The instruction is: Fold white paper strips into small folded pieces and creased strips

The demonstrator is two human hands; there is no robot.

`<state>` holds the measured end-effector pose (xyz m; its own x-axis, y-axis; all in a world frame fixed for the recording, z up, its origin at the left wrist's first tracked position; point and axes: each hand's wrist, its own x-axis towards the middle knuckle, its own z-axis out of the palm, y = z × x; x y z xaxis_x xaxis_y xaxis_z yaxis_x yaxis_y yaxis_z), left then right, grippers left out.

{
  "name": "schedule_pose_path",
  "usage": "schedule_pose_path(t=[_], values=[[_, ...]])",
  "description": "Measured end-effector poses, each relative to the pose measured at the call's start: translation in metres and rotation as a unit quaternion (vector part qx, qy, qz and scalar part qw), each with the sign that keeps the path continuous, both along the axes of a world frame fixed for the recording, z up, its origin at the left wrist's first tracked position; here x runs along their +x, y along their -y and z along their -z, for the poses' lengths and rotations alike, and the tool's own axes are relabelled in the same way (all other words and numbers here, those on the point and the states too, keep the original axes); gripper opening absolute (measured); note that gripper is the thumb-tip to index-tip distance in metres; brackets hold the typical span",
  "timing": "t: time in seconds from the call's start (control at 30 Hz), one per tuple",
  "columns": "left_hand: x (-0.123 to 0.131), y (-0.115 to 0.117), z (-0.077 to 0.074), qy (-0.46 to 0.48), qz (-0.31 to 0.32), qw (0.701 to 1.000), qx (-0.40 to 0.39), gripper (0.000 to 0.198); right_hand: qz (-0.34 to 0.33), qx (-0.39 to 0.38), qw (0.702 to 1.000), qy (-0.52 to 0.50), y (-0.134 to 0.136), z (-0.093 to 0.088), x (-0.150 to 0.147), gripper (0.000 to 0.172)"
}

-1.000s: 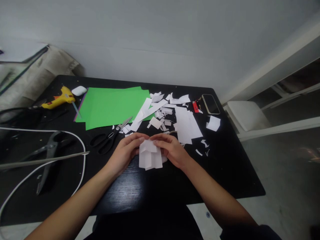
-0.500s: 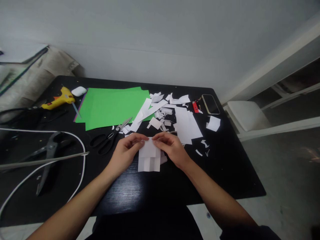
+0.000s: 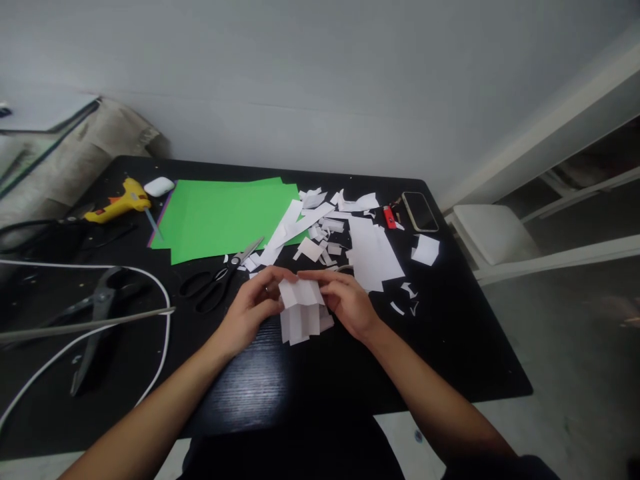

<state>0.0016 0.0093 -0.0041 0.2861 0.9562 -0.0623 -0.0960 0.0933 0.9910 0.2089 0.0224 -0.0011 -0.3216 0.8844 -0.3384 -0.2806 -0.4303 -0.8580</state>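
Pinching the folded white paper (image 3: 300, 313) at its upper left, the left hand (image 3: 247, 310) had its thumb against the paper's side and its index finger at the top edge. The right hand (image 3: 351, 307) held the upper right part, its index finger stretched along the top edge and its other fingers curled. The paper hung between both hands, its creased lower part facing the wearer, above the black table (image 3: 440, 353). Just beyond the left hand, to its left, lay the scissors (image 3: 235, 261); farther past that hand were the green sheets (image 3: 225, 217) and, well apart to the left, the yellow glue gun (image 3: 125, 201). White scraps (image 3: 313, 249) lay just beyond both hands. Past the right hand were white sheets (image 3: 370, 253), with a red lighter (image 3: 389, 217) and a phone (image 3: 421, 212) farther out.
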Motion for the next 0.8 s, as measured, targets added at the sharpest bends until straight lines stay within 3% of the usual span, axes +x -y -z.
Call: schedule_pose_path(t=[0.13, 0.3, 0.4, 0.53, 0.7, 0.8], values=[[0.004, 0.002, -0.009, -0.013, -0.032, 0.999, -0.004, 0.030, -0.021, 0.012, 1.000, -0.002, 0.000, 0.000, 0.003, 0.045], [0.003, 0.002, -0.009, -0.025, -0.044, 0.999, 0.005, 0.026, -0.025, 0.029, 0.999, -0.007, -0.001, 0.000, 0.004, 0.038], [-0.001, 0.000, -0.005, 0.030, -0.028, 0.999, -0.015, 0.036, -0.022, 0.035, 0.999, -0.010, -0.001, 0.000, 0.004, 0.031], [-0.003, -0.003, -0.008, 0.143, -0.027, 0.985, -0.090, 0.041, -0.048, 0.083, 0.995, 0.011, -0.001, 0.000, 0.006, 0.020], [-0.002, -0.004, -0.015, 0.114, 0.006, 0.970, -0.216, 0.026, -0.115, 0.114, 0.987, -0.010, -0.001, -0.002, 0.009, 0.015], [0.000, -0.004, -0.015, 0.104, 0.031, 0.965, -0.239, 0.027, -0.151, 0.113, 0.982, -0.021, 0.000, -0.004, 0.011, 0.016]])
